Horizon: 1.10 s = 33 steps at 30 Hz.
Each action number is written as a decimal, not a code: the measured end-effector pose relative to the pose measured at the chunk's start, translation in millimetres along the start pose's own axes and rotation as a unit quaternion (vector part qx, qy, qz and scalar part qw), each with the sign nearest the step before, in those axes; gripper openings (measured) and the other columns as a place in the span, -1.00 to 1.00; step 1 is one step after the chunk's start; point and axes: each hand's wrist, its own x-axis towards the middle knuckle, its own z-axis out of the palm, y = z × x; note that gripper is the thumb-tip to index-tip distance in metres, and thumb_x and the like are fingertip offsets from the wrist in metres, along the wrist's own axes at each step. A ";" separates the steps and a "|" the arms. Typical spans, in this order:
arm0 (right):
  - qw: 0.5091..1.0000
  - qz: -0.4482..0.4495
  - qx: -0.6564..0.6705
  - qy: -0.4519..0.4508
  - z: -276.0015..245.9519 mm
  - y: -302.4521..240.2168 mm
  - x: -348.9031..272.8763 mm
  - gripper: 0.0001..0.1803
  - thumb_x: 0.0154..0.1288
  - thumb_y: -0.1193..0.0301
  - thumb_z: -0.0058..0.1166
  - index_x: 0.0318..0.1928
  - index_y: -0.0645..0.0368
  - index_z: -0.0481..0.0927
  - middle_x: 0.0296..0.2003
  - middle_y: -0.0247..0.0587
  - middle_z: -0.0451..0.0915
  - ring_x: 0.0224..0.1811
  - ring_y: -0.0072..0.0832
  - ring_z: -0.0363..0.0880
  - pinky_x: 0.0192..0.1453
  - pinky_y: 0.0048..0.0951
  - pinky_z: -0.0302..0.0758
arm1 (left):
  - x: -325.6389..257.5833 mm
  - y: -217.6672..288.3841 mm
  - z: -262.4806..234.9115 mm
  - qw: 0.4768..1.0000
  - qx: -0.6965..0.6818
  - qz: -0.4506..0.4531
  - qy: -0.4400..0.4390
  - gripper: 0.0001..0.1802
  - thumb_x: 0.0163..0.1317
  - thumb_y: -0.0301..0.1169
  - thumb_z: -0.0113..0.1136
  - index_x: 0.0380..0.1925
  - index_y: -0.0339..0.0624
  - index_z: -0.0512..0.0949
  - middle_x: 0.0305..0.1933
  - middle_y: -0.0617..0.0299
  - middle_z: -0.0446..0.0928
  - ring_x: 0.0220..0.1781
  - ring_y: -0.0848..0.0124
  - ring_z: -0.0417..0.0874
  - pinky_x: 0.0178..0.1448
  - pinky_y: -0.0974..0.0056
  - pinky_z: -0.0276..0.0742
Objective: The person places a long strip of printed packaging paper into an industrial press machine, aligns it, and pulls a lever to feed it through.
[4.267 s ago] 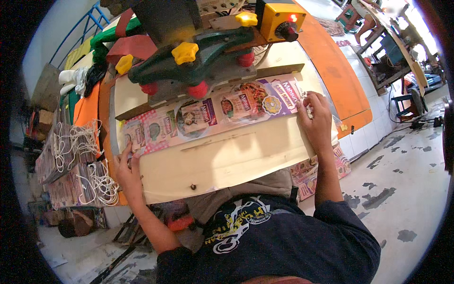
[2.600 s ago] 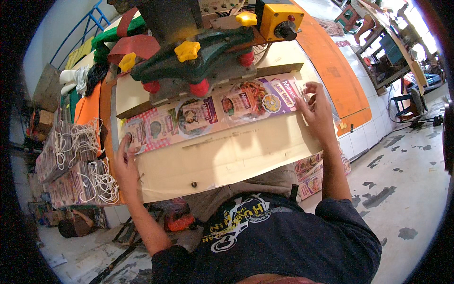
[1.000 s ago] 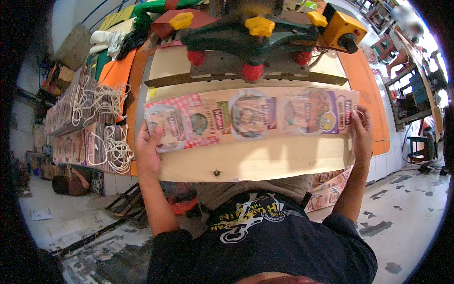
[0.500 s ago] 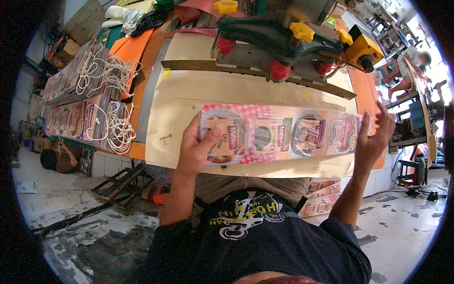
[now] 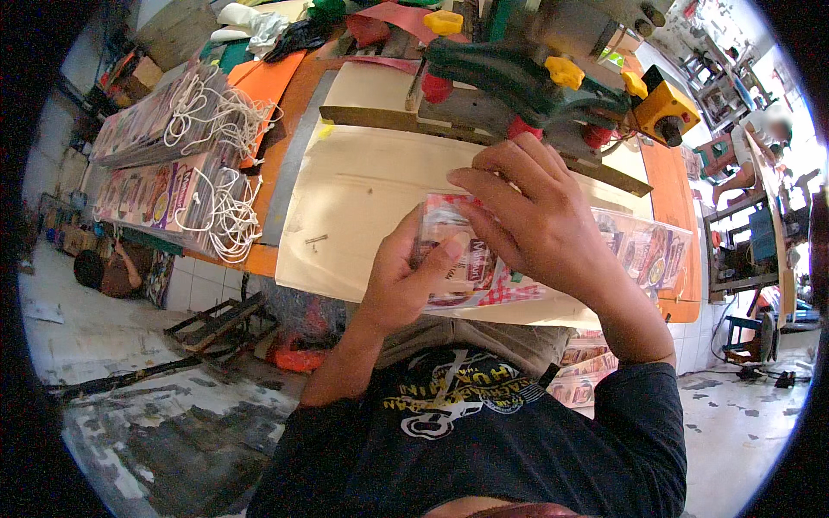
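We see the strip (image 5: 641,249) over the front part of the pale sheet (image 5: 345,211), in front of our body. Its long axis runs left to right across us, the near edge toward our waist. Our 2 hands are both at its left end, while the right end lies free, well apart from them.

Our left hand (image 5: 404,278) is the nearer: it grips that end, thumb flat on top. Our right hand (image 5: 542,214) reaches across from the right, its forearm passing over the strip's middle and hiding part of it. Its fingers are bent above the far left corner; we cannot tell whether they pinch the edge or only hover. Beyond lie the dark bar (image 5: 380,121) and the green press (image 5: 492,76), both apart from the strip.

As for print, the strip's left end shows red-and-white checks and a dark label (image 5: 480,259) with white lettering, partly covered by fingers; smaller labels toward the right are hard to read. At left, 2 bundles (image 5: 154,192) with white cords (image 5: 231,216) bear similar print. Our black shirt (image 5: 466,401) carries white and yellow lettering.
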 end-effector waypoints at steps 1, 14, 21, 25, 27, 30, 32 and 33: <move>1.000 -0.015 0.000 0.002 2.5 2.0 2.9 -0.72 0.00 0.41 0.25 -0.20 0.17 0.62 -0.25 -0.24 0.49 -0.17 -0.26 0.50 -0.17 -0.27 0.49 | 0.5 -1.2 3.0 1.000 0.004 0.007 0.004 -0.53 0.49 -0.35 0.11 0.29 -0.37 0.34 0.00 0.21 0.58 0.01 0.54 0.56 0.13 0.35 0.53; 0.993 -0.079 -0.085 0.000 -2.2 -0.6 14.1 -0.79 -0.12 0.34 0.15 -0.42 0.12 0.51 -0.33 -0.29 0.45 -0.22 -0.33 0.48 -0.21 -0.30 0.47 | 2.4 -1.1 12.1 0.998 0.050 0.028 -0.007 -0.51 0.47 -0.31 0.14 0.27 -0.37 0.35 -0.11 0.21 0.63 -0.08 0.58 0.58 -0.01 0.36 0.52; 0.992 0.078 -0.059 0.075 5.6 1.9 7.2 -0.85 0.04 0.42 0.23 -0.35 0.12 0.56 -0.32 -0.23 0.50 -0.25 -0.25 0.57 -0.23 -0.20 0.58 | 2.7 -0.2 21.0 0.999 0.052 0.001 -0.002 -0.51 0.44 -0.33 0.16 0.27 -0.36 0.37 -0.10 0.13 0.67 -0.09 0.49 0.67 0.02 0.32 0.58; 0.971 0.189 -0.078 0.127 -4.6 25.4 3.6 -0.89 0.18 0.43 0.23 -0.32 0.14 0.57 -0.34 -0.17 0.53 -0.28 -0.21 0.60 -0.23 -0.21 0.58 | -3.9 8.6 19.2 0.997 0.078 -0.010 -0.007 -0.52 0.44 -0.33 0.16 0.25 -0.37 0.39 -0.06 0.08 0.68 -0.08 0.43 0.71 0.03 0.29 0.63; 0.952 0.254 -0.020 0.168 -11.4 36.6 -0.8 -0.91 0.31 0.43 0.19 -0.28 0.18 0.58 -0.34 -0.14 0.57 -0.33 -0.26 0.61 -0.25 -0.27 0.54 | -4.8 7.0 16.9 0.996 0.088 0.012 -0.003 -0.55 0.45 -0.32 0.15 0.21 -0.40 0.41 -0.09 0.04 0.70 -0.10 0.42 0.73 0.00 0.28 0.63; 0.835 0.353 0.397 0.143 -23.7 33.0 -11.5 -0.89 0.36 0.44 0.17 -0.28 0.22 0.57 -0.34 -0.12 0.58 -0.34 -0.31 0.60 -0.25 -0.34 0.51 | -3.7 0.5 12.3 0.997 0.073 0.027 0.006 -0.55 0.45 -0.31 0.16 0.20 -0.39 0.43 -0.09 0.05 0.70 -0.11 0.42 0.73 0.00 0.29 0.63; 0.893 0.292 0.325 0.112 -23.8 29.1 -17.1 -0.86 0.36 0.45 0.18 -0.28 0.27 0.55 -0.35 -0.09 0.57 -0.32 -0.26 0.58 -0.22 -0.32 0.50 | -0.8 -0.6 10.6 0.998 0.066 0.022 0.010 -0.55 0.44 -0.30 0.17 0.19 -0.38 0.44 -0.08 0.09 0.69 -0.12 0.43 0.71 0.00 0.31 0.62; 0.928 0.268 0.245 0.086 -25.6 27.3 -20.7 -0.86 0.36 0.45 0.18 -0.27 0.28 0.55 -0.35 -0.09 0.57 -0.31 -0.23 0.58 -0.20 -0.31 0.50 | 0.1 0.6 9.3 0.998 0.065 0.014 0.012 -0.55 0.44 -0.31 0.18 0.20 -0.37 0.44 -0.07 0.11 0.69 -0.11 0.44 0.70 0.00 0.32 0.61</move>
